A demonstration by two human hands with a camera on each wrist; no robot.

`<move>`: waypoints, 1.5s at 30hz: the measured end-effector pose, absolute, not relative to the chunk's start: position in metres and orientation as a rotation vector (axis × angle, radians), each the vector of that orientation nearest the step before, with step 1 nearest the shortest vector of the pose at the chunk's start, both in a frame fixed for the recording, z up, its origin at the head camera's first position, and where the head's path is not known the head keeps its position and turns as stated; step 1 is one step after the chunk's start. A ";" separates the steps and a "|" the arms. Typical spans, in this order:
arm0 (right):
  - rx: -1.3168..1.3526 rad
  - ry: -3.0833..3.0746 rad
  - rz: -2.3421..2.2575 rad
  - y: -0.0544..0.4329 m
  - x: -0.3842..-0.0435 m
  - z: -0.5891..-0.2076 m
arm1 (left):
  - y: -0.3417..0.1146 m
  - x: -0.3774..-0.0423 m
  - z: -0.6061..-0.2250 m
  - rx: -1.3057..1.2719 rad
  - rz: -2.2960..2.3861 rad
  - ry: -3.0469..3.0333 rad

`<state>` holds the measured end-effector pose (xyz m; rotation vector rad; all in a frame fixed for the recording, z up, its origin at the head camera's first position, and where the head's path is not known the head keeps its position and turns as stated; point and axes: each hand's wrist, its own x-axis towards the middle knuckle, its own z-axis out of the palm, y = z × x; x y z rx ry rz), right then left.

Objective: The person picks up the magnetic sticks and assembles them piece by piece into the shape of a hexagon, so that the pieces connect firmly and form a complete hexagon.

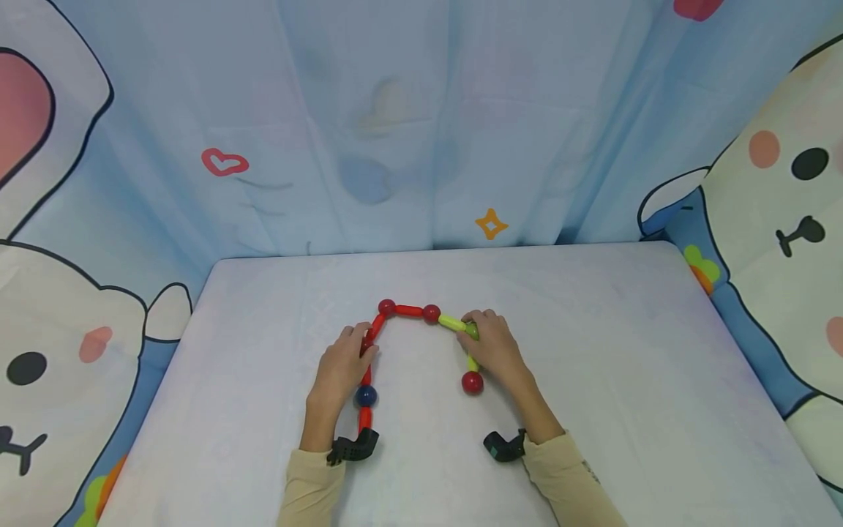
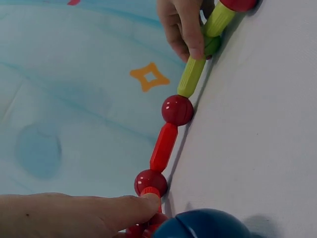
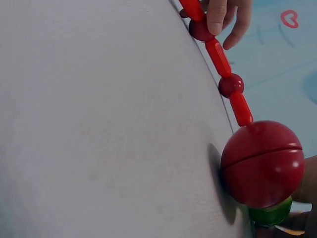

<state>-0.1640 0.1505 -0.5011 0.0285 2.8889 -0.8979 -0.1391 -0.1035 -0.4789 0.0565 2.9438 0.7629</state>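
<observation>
A chain of rods and balls lies in an arch on the table in the head view. My left hand (image 1: pixel 337 369) holds it at a red ball (image 3: pixel 200 29) on the left side. Below that hand come a red rod (image 1: pixel 366 376), a blue ball (image 1: pixel 365 396) and another red rod (image 1: pixel 365 418). Across the top, a red rod (image 1: pixel 409 311) links two red balls (image 1: pixel 386 307). My right hand (image 1: pixel 498 350) pinches a green ball (image 2: pixel 213 45) between two yellow-green rods (image 2: pixel 191 77). A red ball (image 3: pixel 262 163) ends the chain on the right.
The white table (image 1: pixel 626 329) spreads around both hands. A light blue curtain (image 1: pixel 408 146) with cartoon prints hangs behind the table's far edge. Black wrist straps with small cameras (image 1: pixel 503 446) sit at both cuffs.
</observation>
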 end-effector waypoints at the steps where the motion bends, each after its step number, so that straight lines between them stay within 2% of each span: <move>1: 0.006 2.879 -0.915 0.151 -0.164 -0.501 | -0.103 -0.139 -0.479 0.061 0.748 2.952; 9: -0.350 2.844 -0.927 0.151 -0.164 -0.503 | -0.103 -0.141 -0.483 0.245 0.655 2.978; 18: -0.449 2.927 -0.741 0.145 -0.156 -0.495 | -0.102 -0.139 -0.484 0.329 0.613 2.956; 37: -0.028 2.962 -0.767 0.141 -0.153 -0.491 | -0.098 -0.139 -0.483 0.346 0.692 2.893; 45: -0.079 2.897 -0.801 0.151 -0.157 -0.489 | -0.107 -0.139 -0.479 0.364 0.708 2.908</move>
